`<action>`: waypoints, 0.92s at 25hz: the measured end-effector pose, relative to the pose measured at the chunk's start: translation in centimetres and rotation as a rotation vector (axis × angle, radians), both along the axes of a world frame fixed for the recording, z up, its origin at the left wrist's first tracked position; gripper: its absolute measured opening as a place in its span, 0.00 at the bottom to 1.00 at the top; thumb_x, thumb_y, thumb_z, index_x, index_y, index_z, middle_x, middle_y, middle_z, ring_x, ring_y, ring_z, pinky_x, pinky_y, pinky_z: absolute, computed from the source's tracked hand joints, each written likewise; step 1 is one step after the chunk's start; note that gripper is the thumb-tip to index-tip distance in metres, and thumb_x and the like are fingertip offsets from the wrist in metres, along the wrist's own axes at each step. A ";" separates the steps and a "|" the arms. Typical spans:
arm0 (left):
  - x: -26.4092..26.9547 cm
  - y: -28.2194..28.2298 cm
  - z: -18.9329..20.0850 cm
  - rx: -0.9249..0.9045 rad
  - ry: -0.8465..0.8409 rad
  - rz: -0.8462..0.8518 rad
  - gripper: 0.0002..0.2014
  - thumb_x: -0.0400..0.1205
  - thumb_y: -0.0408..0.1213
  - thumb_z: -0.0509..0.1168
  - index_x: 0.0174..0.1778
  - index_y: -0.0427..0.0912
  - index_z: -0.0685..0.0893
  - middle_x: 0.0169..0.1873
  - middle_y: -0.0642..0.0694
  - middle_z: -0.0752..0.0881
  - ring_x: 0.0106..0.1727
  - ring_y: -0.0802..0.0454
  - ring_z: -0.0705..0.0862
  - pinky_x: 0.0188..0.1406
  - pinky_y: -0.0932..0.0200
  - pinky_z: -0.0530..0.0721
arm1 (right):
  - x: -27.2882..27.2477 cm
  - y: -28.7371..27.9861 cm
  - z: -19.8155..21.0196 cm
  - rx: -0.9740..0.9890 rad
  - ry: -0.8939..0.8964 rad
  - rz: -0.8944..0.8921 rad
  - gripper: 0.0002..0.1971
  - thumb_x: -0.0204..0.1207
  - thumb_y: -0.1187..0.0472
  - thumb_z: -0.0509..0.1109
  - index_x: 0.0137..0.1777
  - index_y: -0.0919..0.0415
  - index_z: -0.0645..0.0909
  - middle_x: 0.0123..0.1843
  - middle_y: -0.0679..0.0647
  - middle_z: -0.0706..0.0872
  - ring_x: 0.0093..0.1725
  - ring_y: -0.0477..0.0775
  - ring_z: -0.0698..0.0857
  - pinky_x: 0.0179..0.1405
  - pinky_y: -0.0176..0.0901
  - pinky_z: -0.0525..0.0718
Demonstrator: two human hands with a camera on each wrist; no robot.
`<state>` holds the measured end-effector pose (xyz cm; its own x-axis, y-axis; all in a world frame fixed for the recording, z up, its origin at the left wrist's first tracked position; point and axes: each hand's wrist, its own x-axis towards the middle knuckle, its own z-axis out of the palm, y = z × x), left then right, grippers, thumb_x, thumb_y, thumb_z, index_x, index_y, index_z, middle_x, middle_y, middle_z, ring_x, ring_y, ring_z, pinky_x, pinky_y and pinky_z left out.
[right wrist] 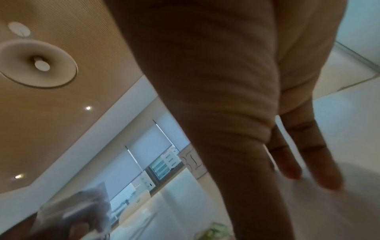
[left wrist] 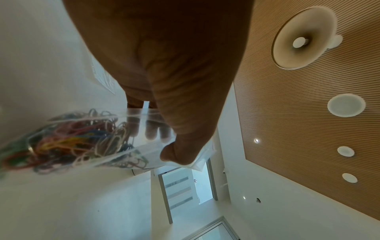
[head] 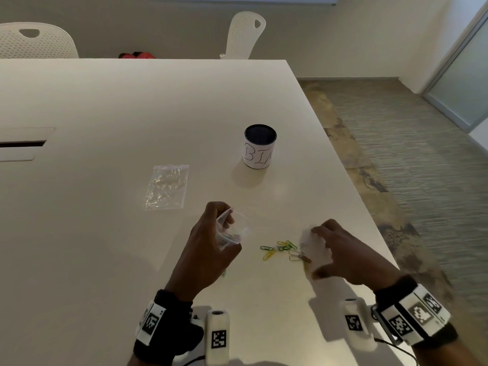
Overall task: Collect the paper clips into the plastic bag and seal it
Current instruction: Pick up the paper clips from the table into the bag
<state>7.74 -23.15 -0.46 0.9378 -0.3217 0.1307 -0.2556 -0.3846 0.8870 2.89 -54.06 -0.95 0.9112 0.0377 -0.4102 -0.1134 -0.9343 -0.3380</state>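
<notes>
From the head view the collecting step is judged under way, the plastic bag [head: 229,231] being gripped by the left hand [head: 208,249] above the tabletop [head: 105,247] beside loose paper clips [head: 284,250], over which the empty right hand [head: 343,257] is spread; the left wrist view shows clips already bagged and the right wrist view straight fingers [right wrist: 320,162], so a pinch is called for next.

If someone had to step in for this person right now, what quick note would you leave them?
Left hand grips the open plastic bag; many coloured clips already inside.
Right hand hovers open beside the loose paper clips on the table, holding nothing.
A second bag lies flat further back, near the cup marked BIN.
Left: gather the loose clips, drop them in, seal the bag.
</notes>
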 end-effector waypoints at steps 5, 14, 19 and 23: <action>0.0 -0.3 0.0 0.000 0.018 -0.002 0.25 0.74 0.25 0.74 0.59 0.50 0.73 0.49 0.50 0.82 0.43 0.53 0.83 0.37 0.72 0.81 | -0.8 2.3 -1.4 0.130 -0.178 -0.039 0.25 0.67 0.62 0.87 0.63 0.54 0.83 0.54 0.46 0.80 0.47 0.49 0.84 0.52 0.44 0.88; 0.0 -0.2 -0.2 -0.009 0.021 0.007 0.25 0.75 0.26 0.75 0.60 0.52 0.73 0.50 0.53 0.82 0.49 0.51 0.85 0.39 0.69 0.85 | 0.0 6.2 -1.8 0.062 -0.292 0.081 0.22 0.79 0.50 0.76 0.72 0.46 0.81 0.65 0.47 0.78 0.62 0.49 0.80 0.61 0.45 0.85; 0.0 -0.1 -0.3 -0.003 0.028 0.010 0.26 0.75 0.27 0.76 0.60 0.53 0.73 0.52 0.53 0.82 0.53 0.51 0.85 0.42 0.67 0.87 | -0.3 7.3 -2.1 0.012 -0.364 0.165 0.04 0.84 0.58 0.70 0.55 0.51 0.85 0.54 0.48 0.83 0.51 0.50 0.83 0.46 0.45 0.87; -0.1 -0.2 -0.3 -0.008 0.023 0.010 0.25 0.75 0.27 0.75 0.60 0.52 0.73 0.51 0.52 0.83 0.52 0.52 0.85 0.42 0.67 0.87 | 0.1 6.7 -1.7 -0.036 -0.372 0.179 0.04 0.84 0.62 0.70 0.52 0.53 0.86 0.49 0.49 0.85 0.43 0.48 0.84 0.39 0.36 0.81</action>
